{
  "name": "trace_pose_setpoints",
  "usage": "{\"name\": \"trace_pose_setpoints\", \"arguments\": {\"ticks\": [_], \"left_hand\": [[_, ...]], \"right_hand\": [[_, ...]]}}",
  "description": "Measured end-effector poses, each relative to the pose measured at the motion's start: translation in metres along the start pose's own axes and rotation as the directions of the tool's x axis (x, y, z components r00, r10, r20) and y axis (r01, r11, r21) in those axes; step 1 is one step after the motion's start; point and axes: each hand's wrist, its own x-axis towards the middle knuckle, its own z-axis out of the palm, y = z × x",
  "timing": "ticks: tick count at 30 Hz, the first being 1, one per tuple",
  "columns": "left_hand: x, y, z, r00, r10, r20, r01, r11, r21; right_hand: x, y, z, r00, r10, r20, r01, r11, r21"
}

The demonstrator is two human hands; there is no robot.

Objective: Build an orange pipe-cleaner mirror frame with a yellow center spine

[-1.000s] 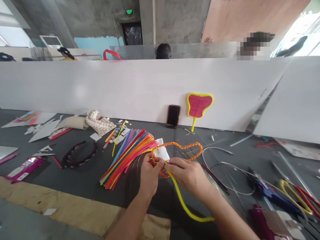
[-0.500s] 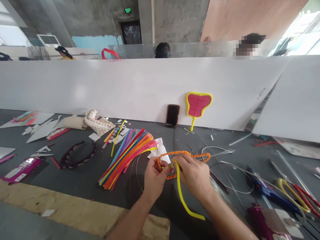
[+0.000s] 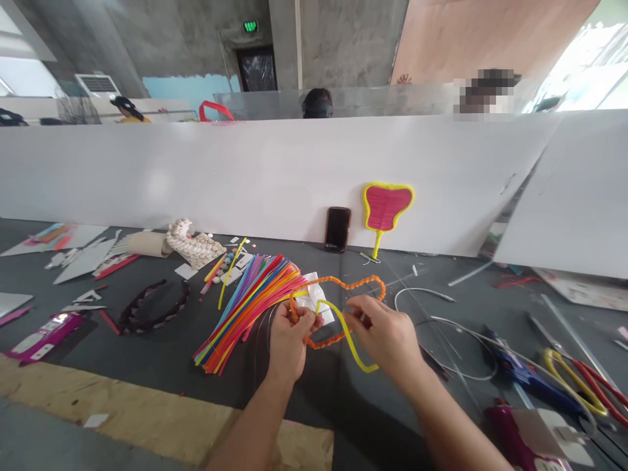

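My left hand [image 3: 290,337] is closed, pinching the left side of a twisted orange pipe-cleaner loop [image 3: 326,343] and one end of a yellow pipe cleaner [image 3: 352,347]. The yellow strip arches up from those fingertips and bends down to the right, its free end low between the hands. My right hand [image 3: 387,330] is curled at the loop's right side, with its fingertips against the yellow strip; the exact grip is partly hidden. Under the loop lies a crumpled white paper [image 3: 312,284]. A bundle of multicoloured pipe cleaners [image 3: 245,307] lies left of my left hand.
A red fan with yellow edging [image 3: 389,208] and a phone [image 3: 338,229] lean against the white partition [image 3: 245,176]. Rightward lie a blue glue gun [image 3: 524,376], scissors [image 3: 564,369] and a cable. A dark braided headband [image 3: 152,320] and scraps lie left. People sit beyond the partition.
The orange loop and my left hand have shifted slightly left. My right fingers have moved away from the left fingertips, and the yellow pipe cleaner now arches between the hands, its free end higher.
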Motion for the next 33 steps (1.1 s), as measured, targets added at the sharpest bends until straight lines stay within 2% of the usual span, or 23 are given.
{"name": "trace_pose_setpoints", "arguments": {"ticks": [2, 5, 7, 8, 11, 14, 16, 18, 20, 23, 26, 29, 33], "left_hand": [[0.004, 0.006, -0.003, 0.997, -0.067, -0.022, 0.065, 0.993, -0.101], [0.008, 0.012, -0.007, 0.980, -0.196, -0.041, 0.182, 0.958, -0.223], [0.007, 0.013, -0.007, 0.957, -0.288, -0.016, 0.273, 0.921, -0.279], [0.006, 0.013, -0.007, 0.946, -0.325, 0.007, 0.313, 0.904, -0.292], [0.000, 0.007, -0.004, 0.914, -0.397, 0.082, 0.404, 0.876, -0.263], [-0.007, 0.000, -0.001, 0.891, -0.434, 0.134, 0.452, 0.874, -0.176], [-0.009, -0.004, 0.001, 0.876, -0.455, 0.159, 0.473, 0.875, -0.103], [-0.010, -0.006, 0.001, 0.871, -0.456, 0.181, 0.470, 0.882, -0.041], [-0.010, -0.006, 0.001, 0.886, -0.416, 0.204, 0.430, 0.902, -0.030], [-0.010, -0.004, 0.001, 0.926, -0.309, 0.218, 0.330, 0.941, -0.069], [-0.011, -0.001, 0.002, 0.951, -0.221, 0.216, 0.242, 0.967, -0.076], [-0.011, 0.004, 0.003, 0.965, -0.167, 0.205, 0.188, 0.978, -0.091], [-0.006, 0.010, -0.001, 0.985, -0.104, 0.141, 0.127, 0.978, -0.166]], "right_hand": [[0.004, 0.006, -0.012, 0.992, 0.098, 0.081, -0.109, 0.982, 0.152], [0.011, 0.022, -0.030, 0.946, 0.229, 0.228, -0.294, 0.902, 0.315], [0.016, 0.033, -0.033, 0.905, 0.229, 0.358, -0.374, 0.831, 0.413], [0.017, 0.038, -0.031, 0.894, 0.199, 0.401, -0.387, 0.794, 0.469], [0.018, 0.042, -0.010, 0.892, 0.153, 0.425, -0.402, 0.698, 0.593], [0.014, 0.032, 0.014, 0.860, 0.110, 0.498, -0.466, 0.566, 0.680], [0.011, 0.024, 0.024, 0.853, 0.033, 0.520, -0.467, 0.491, 0.735], [0.008, 0.018, 0.028, 0.855, -0.021, 0.518, -0.462, 0.419, 0.781], [0.008, 0.014, 0.030, 0.860, -0.006, 0.510, -0.471, 0.373, 0.799], [0.008, 0.011, 0.035, 0.857, 0.130, 0.499, -0.510, 0.351, 0.785], [0.009, 0.010, 0.041, 0.821, 0.244, 0.517, -0.571, 0.326, 0.753], [0.009, 0.011, 0.045, 0.787, 0.317, 0.530, -0.611, 0.272, 0.744], [0.010, 0.018, 0.046, 0.779, 0.356, 0.516, -0.613, 0.259, 0.746]]}}
